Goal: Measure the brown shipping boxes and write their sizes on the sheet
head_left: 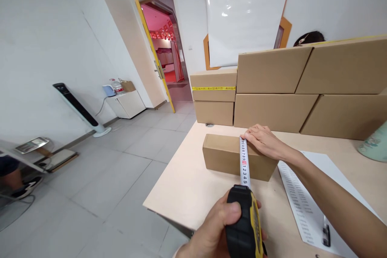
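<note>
The left grip [216,223] clamps the tape measure [240,225], the right grip [262,142] its blade [244,161]. A loosened pinch could let it skid across the box [222,155]

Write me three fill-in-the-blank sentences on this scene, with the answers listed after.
The left hand grips the black-and-____ tape measure.
The right hand holds the end of the white blade at the small cardboard ____.
The door in the background stands ____.
Missing words: yellow; box; open.
</note>
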A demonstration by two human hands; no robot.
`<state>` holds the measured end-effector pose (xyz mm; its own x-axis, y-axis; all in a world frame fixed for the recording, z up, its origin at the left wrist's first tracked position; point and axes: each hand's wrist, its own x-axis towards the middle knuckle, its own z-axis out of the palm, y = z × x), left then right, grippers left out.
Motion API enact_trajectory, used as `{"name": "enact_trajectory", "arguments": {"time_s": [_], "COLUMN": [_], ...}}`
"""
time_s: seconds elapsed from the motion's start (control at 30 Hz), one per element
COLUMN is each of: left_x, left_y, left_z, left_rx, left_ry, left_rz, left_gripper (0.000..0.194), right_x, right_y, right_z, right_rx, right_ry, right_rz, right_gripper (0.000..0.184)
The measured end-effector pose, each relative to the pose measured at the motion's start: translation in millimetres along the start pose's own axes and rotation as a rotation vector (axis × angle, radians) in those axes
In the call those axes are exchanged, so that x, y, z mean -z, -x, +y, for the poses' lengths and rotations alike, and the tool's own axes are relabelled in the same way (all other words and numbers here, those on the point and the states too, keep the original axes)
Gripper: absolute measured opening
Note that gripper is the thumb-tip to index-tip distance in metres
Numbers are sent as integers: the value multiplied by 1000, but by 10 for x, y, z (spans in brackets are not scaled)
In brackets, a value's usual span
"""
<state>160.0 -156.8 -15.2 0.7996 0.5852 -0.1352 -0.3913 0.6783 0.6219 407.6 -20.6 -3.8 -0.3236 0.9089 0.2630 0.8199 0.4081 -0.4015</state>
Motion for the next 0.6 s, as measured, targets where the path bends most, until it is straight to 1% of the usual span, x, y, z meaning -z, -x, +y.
{"name": "enact_trajectory", "arguments": {"time_s": [0.17,0.37,0.43,0.6], "left_x": [-11,87,111,100], "left_y": [22,-16,-33,-32], "left_z": [17,-89,-116,-132], "left_rx": [-6,-32,-45,-59], "left_ry": [3,38,41,40], "left_rz": [-16,28,26,10], "left_gripper": [41,45,47,45], "right_x": [-6,-4,2,3], "right_y": [0,1,2,18], "right_z": [2,-7,-11,-13], "right_rx": [-3,-7,-7,-7], "right_ry": [23,25,20,16], "right_rz": [10,11,3,-9], "right_gripper": [45,44,45,46]}}
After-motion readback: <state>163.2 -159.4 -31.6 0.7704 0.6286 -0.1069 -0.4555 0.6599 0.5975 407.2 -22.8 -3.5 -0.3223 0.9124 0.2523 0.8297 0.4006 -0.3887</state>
